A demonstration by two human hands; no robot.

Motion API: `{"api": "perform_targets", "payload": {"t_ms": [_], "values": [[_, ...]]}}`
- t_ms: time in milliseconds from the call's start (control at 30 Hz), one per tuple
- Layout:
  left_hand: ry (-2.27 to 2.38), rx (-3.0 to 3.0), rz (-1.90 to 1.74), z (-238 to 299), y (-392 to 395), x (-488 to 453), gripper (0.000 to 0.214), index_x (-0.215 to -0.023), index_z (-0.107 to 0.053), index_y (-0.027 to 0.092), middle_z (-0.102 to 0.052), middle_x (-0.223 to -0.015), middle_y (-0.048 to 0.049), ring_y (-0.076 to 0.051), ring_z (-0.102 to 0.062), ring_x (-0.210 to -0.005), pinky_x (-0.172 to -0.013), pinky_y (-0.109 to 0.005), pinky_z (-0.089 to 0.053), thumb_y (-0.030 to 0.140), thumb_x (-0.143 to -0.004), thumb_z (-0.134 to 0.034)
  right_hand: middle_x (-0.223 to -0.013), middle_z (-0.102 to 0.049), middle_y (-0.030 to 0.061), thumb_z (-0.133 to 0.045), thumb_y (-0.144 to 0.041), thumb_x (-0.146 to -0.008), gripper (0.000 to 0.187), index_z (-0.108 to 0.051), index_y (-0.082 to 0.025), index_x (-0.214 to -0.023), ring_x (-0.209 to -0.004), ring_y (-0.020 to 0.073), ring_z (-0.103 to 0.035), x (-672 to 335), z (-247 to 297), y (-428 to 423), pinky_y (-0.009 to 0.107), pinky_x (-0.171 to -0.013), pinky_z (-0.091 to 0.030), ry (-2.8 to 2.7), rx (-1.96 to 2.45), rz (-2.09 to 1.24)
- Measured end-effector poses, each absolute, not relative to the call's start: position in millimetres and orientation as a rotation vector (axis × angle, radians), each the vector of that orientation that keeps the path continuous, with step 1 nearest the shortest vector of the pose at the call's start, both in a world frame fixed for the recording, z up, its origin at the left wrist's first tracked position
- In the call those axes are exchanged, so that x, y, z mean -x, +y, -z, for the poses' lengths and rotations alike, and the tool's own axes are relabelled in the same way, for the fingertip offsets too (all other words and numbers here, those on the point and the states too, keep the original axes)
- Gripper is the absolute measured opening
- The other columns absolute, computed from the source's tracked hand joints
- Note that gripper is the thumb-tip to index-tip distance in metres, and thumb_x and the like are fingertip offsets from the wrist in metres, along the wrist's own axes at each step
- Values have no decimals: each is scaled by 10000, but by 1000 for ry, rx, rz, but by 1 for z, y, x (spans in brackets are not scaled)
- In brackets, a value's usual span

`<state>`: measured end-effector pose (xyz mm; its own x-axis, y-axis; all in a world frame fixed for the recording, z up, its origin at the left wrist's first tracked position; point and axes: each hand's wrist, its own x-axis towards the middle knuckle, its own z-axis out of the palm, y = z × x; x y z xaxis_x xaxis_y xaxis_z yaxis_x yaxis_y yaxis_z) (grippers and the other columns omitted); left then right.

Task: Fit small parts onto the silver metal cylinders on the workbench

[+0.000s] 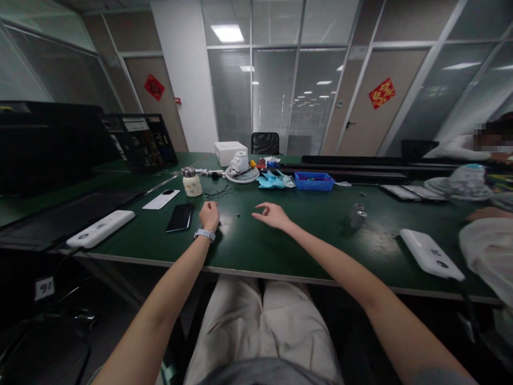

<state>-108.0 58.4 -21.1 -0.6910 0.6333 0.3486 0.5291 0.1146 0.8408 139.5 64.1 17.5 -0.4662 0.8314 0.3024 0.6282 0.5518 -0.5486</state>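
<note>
My left hand (209, 215) rests on the green table (304, 240) as a closed fist, a watch on its wrist; whether it holds anything is hidden. A black phone (180, 217) lies just left of it. My right hand (272, 215) hovers low over the table, fingers loosely curled and apart, holding nothing. A tiny dark part (238, 216) lies on the table between the two hands. Thin black wires (217, 193) lie a little beyond my left hand.
A white phone (161, 199), a small jar (192, 182), a white fan (241, 168), blue gloves (274, 180), a blue tray (314, 181) and two metal cylinders (358, 214) sit farther back. White devices (100, 229) (431, 253) flank me. Another person's arm (487, 214) rests at right.
</note>
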Motion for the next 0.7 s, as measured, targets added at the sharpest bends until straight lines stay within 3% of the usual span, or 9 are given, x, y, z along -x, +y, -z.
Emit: {"api": "perform_targets", "payload": {"t_ms": [167,367,500,567,700], "values": [[2265,-1212,-1622,22,59,108,279,-798,-645,210,-667,-739,-44,-199,-596,-762,-658,-267,-384,279,-830,-376,-897,-702,30,-638,-565,-709,474,-683,-268,-1076,-824,190,-634,-66,4,80,260,-694,-456,-2267,1385,-535],[2258,-1225,-1612,21,58,106,281,-807,-643,212,-666,-737,-41,-199,-595,-756,-664,-270,-378,291,-830,-374,-893,-699,23,-568,-463,-811,279,-723,-297,-972,-828,185,-623,-70,10,70,267,-705,-446,-2206,1417,-437],[2254,-1250,-1620,21,58,106,285,-794,-639,211,-666,-737,-42,-201,-595,-758,-665,-272,-378,283,-830,-365,-889,-665,43,-525,-427,-854,275,-716,-262,-964,-768,165,-595,-156,-8,70,264,-675,-433,-2209,1184,-210],[2249,-1257,-1625,21,58,106,286,-794,-637,210,-666,-741,-44,-200,-595,-753,-660,-271,-380,283,-830,-363,-926,-652,61,-501,-406,-872,280,-703,-237,-968,-820,176,-586,-224,-20,72,288,-743,-429,-2118,1137,25],[2263,-1253,-1622,21,58,106,280,-800,-640,211,-665,-738,-44,-199,-591,-738,-659,-271,-384,282,-827,-370,-928,-636,109,-495,-404,-857,309,-711,-201,-943,-898,243,-563,-359,-26,72,362,-788,-414,-1658,1504,431]]}}
